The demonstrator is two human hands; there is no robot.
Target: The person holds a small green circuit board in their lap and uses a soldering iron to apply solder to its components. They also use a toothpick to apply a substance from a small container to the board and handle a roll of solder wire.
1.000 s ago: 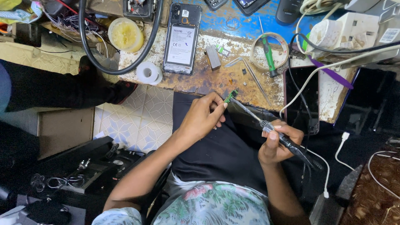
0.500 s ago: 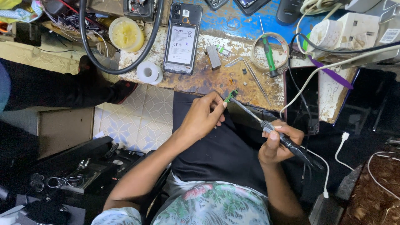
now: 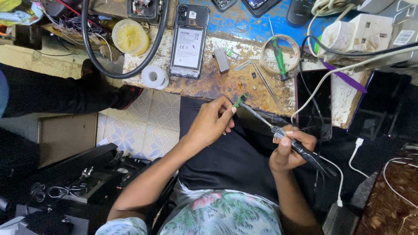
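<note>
Small green circuit board (image 3: pixel 240 99) sits pinched in our left hand (image 3: pixel 212 123), right at the worktop (image 3: pixel 226 82) edge. Our right hand (image 3: pixel 289 150) is wrapped around the soldering iron (image 3: pixel 278 132), tip touching the board, with open lap room below.

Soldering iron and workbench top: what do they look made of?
Soldering iron: bare grey metal shaft, seemingly matte black plastic handle, gripped by the right hand. Workbench top: probably painted wood or board, its blue coat worn to rusty brown and white patches.

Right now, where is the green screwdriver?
In the head view, the green screwdriver lies on the workbench, upper right of centre, across a ring of solder wire, beside tweezers.
</note>
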